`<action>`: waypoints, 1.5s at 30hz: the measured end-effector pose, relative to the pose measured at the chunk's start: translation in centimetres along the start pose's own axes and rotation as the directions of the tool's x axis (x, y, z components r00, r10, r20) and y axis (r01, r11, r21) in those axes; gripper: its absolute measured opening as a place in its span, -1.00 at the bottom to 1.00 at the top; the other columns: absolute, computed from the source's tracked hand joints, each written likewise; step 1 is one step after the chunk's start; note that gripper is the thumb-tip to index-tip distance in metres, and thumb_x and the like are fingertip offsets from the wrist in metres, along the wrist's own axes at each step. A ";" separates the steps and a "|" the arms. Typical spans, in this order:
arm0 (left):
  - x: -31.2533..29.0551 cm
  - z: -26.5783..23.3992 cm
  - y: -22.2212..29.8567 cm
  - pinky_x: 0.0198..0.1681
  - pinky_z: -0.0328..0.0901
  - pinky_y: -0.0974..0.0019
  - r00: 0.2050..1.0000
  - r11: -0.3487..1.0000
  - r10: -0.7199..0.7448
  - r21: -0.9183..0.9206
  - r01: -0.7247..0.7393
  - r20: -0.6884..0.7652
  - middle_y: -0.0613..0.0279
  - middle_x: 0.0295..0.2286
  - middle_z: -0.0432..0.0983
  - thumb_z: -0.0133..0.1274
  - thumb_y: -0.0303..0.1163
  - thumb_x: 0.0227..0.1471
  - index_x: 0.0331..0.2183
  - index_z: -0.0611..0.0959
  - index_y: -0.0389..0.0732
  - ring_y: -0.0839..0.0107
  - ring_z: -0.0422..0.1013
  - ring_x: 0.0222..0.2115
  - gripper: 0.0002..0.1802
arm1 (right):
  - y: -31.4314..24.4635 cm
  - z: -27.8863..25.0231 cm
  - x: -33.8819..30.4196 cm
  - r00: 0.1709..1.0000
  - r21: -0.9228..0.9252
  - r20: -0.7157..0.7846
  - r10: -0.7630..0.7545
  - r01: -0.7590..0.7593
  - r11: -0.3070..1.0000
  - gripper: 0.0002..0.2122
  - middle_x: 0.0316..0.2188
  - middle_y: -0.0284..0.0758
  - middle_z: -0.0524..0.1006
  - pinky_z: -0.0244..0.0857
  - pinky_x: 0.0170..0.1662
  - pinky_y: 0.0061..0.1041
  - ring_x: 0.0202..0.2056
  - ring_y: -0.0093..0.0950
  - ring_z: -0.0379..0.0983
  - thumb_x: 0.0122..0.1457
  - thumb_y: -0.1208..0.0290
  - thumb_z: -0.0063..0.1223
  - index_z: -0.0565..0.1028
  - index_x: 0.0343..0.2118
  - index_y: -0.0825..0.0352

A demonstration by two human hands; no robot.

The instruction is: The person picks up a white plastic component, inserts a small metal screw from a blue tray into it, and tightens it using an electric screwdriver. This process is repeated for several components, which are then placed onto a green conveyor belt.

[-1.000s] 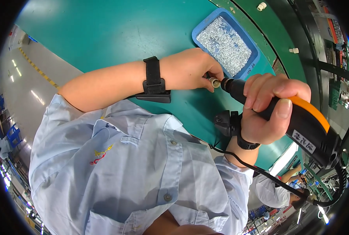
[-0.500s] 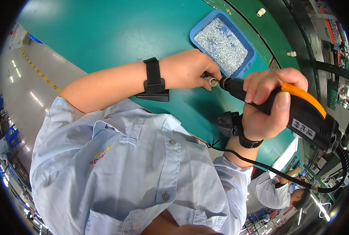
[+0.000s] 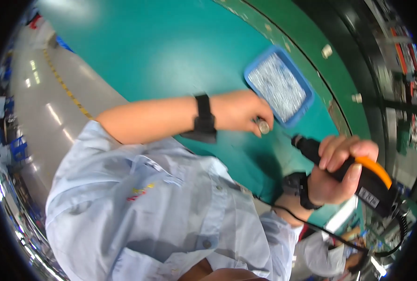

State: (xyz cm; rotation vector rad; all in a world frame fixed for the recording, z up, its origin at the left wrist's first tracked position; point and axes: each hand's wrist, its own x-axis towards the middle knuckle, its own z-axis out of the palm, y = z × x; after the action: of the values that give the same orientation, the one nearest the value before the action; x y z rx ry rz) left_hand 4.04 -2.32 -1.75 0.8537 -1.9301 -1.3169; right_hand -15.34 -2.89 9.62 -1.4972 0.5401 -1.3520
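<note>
Fitting (image 3: 263, 127) sits pinched in the left hand (image 3: 241, 110); the right hand (image 3: 340, 172) grips a power screwdriver (image 3: 307, 148), its tip apart at four o'clock. Blur hides whether the fitting is filled; one o'clock, a tray (image 3: 307, 99) holds plenty of silver pieces (image 3: 278, 85).

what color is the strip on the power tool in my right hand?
Orange; the strip shows in the head view.

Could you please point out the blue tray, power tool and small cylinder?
Blue tray (image 3: 299, 112): head view, lower-right rim.
Power tool (image 3: 368, 180): head view, black rear housing.
Small cylinder (image 3: 263, 126): head view, round end.
</note>
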 end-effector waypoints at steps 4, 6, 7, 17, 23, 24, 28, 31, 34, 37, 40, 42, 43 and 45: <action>0.1 -0.8 1.0 -0.34 0.34 0.33 0.999 1.000 -0.008 0.002 0.008 -0.036 0.25 -0.40 0.50 0.11 -0.43 -0.08 -0.21 0.53 -0.18 0.42 0.45 -0.39 -0.70 | -0.4 -0.1 -0.4 1.000 0.022 -0.016 0.010 -0.009 1.000 -0.75 -0.72 -0.44 0.22 0.02 -0.59 -0.62 -0.72 -0.62 0.13 0.10 0.24 -0.05 0.26 -0.34 0.32; 0.2 -1.5 1.7 -0.37 0.34 0.38 0.986 0.973 -0.142 -0.195 0.122 -0.091 0.26 -0.41 0.49 0.10 -0.42 -0.03 -0.15 0.47 -0.18 0.48 0.45 -0.42 -0.65 | 0.0 -0.2 -0.4 1.000 0.017 -0.013 0.014 -0.014 1.000 -0.75 -0.72 -0.45 0.22 0.02 -0.60 -0.62 -0.72 -0.62 0.13 0.10 0.25 -0.03 0.26 -0.35 0.32; 0.4 -2.4 1.7 -0.37 0.34 0.38 0.985 0.977 -0.138 -0.178 0.118 -0.099 0.26 -0.41 0.49 0.10 -0.42 -0.03 -0.15 0.47 -0.18 0.48 0.45 -0.42 -0.65 | -0.1 -0.2 -0.4 1.000 0.027 -0.011 0.020 -0.020 0.999 -0.75 -0.73 -0.45 0.22 0.03 -0.60 -0.63 -0.73 -0.62 0.14 0.10 0.25 -0.03 0.26 -0.35 0.32; 9.0 -21.3 -5.8 -0.38 0.38 0.41 0.732 0.915 -0.249 0.094 0.392 -0.635 0.17 -0.44 0.50 0.10 -0.46 -0.05 -0.17 0.47 -0.31 0.43 0.47 -0.49 -0.65 | 0.0 0.7 0.0 0.998 0.045 -0.046 0.050 -0.048 0.998 -0.73 -0.75 -0.44 0.26 0.08 -0.64 -0.63 -0.75 -0.60 0.17 0.05 0.27 0.06 0.27 -0.38 0.33; 11.5 -24.9 -8.4 -0.18 0.34 0.16 0.639 0.688 0.043 0.487 0.538 -0.768 -0.05 -0.23 0.42 0.20 -0.26 -0.16 -0.16 0.51 -0.21 0.13 0.41 -0.22 -0.53 | 0.2 -0.3 0.0 0.993 0.040 -0.101 0.057 -0.053 0.998 -0.71 -0.74 -0.41 0.28 0.12 -0.64 -0.60 -0.75 -0.57 0.20 0.04 0.28 0.11 0.27 -0.38 0.34; 10.9 -25.3 -8.1 -0.13 0.32 0.12 0.569 0.655 0.153 0.514 0.554 -0.808 -0.07 -0.19 0.38 0.21 -0.21 -0.17 -0.15 0.51 -0.19 0.06 0.37 -0.17 -0.50 | 0.3 -0.5 0.0 0.992 0.053 -0.108 0.068 -0.062 0.997 -0.70 -0.73 -0.39 0.31 0.16 -0.63 -0.58 -0.75 -0.55 0.23 0.03 0.28 0.14 0.27 -0.38 0.35; 9.6 -29.0 -7.9 -0.13 0.32 0.14 0.214 0.673 0.250 0.329 0.662 -0.944 -0.06 -0.12 0.29 0.22 -0.16 -0.18 -0.10 0.50 -0.11 0.00 0.36 -0.17 -0.45 | 0.5 -0.7 0.3 0.989 0.029 -0.129 0.066 -0.063 0.998 -0.70 -0.75 -0.41 0.28 0.12 -0.64 -0.61 -0.75 -0.58 0.20 0.03 0.27 0.12 0.26 -0.39 0.33; 7.9 -32.6 -11.4 -0.18 0.35 0.25 0.291 0.479 0.294 0.404 0.780 -0.910 0.00 -0.22 0.42 0.17 -0.18 -0.09 -0.14 0.52 -0.18 0.18 0.45 -0.28 -0.54 | 0.4 -0.8 0.7 0.989 0.008 -0.129 0.067 -0.066 0.998 -0.70 -0.76 -0.43 0.25 0.09 -0.65 -0.63 -0.75 -0.60 0.17 0.03 0.25 0.10 0.25 -0.39 0.32; 6.9 -35.3 -13.2 -0.29 0.39 0.35 0.605 0.696 -0.189 0.329 0.638 -0.773 0.07 -0.35 0.51 0.14 -0.32 -0.05 -0.16 0.54 -0.24 0.36 0.49 -0.42 -0.63 | -0.1 -0.5 0.5 0.983 -0.031 -0.167 0.075 -0.081 0.996 -0.69 -0.76 -0.42 0.25 0.09 -0.65 -0.61 -0.75 -0.59 0.18 0.02 0.24 0.11 0.25 -0.39 0.32; 5.8 -35.8 -13.3 -0.38 0.39 0.48 0.569 0.809 -0.179 0.210 0.550 -0.803 0.19 -0.47 0.52 0.11 -0.47 -0.03 -0.21 0.56 -0.29 0.54 0.45 -0.52 -0.72 | -0.4 0.0 0.6 0.983 -0.047 -0.175 0.064 -0.073 0.996 -0.68 -0.76 -0.41 0.26 0.11 -0.63 -0.58 -0.75 -0.56 0.19 0.02 0.24 0.11 0.24 -0.39 0.33; 5.7 -34.3 -9.9 -0.36 0.39 0.50 0.561 0.901 -0.121 0.146 0.409 -0.819 0.23 -0.44 0.52 0.13 -0.46 -0.04 -0.21 0.56 -0.32 0.57 0.44 -0.49 -0.71 | -2.2 0.4 0.7 0.979 -0.056 -0.194 0.056 -0.068 0.996 -0.67 -0.76 -0.40 0.26 0.12 -0.63 -0.54 -0.75 -0.54 0.19 0.02 0.24 0.12 0.24 -0.38 0.34; 4.9 -32.0 -8.4 -0.33 0.37 0.51 0.664 0.951 -0.062 0.158 0.266 -0.745 0.26 -0.42 0.53 0.13 -0.47 -0.05 -0.23 0.56 -0.32 0.58 0.45 -0.45 -0.73 | -2.8 0.1 0.5 0.981 -0.064 -0.187 0.042 -0.055 0.996 -0.68 -0.75 -0.40 0.26 0.12 -0.62 -0.54 -0.74 -0.55 0.19 0.02 0.25 0.11 0.24 -0.38 0.34; 6.0 -27.7 -5.2 -0.36 0.37 0.51 0.733 0.961 -0.056 0.164 0.225 -0.678 0.27 -0.47 0.53 0.14 -0.47 -0.07 -0.26 0.58 -0.31 0.57 0.45 -0.48 -0.74 | -2.9 -0.3 0.2 0.980 -0.061 -0.198 0.034 -0.047 0.997 -0.69 -0.75 -0.40 0.26 0.13 -0.61 -0.54 -0.74 -0.55 0.18 0.03 0.26 0.09 0.25 -0.37 0.34; 6.3 -18.7 0.5 -0.40 0.35 0.49 0.849 0.980 -0.117 0.081 0.184 -0.515 0.27 -0.51 0.53 0.18 -0.47 -0.12 -0.29 0.60 -0.27 0.54 0.45 -0.51 -0.75 | -2.4 -0.5 0.8 0.973 -0.059 -0.220 0.072 -0.087 0.994 -0.70 -0.74 -0.40 0.26 0.13 -0.60 -0.54 -0.73 -0.55 0.18 0.03 0.26 0.08 0.25 -0.37 0.34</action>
State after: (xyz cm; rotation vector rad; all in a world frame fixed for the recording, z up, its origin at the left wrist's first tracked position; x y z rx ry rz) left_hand 15.19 -17.05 5.07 1.2951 -1.5559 -0.9275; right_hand -16.28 -2.79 12.04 -1.3743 0.7843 -1.4554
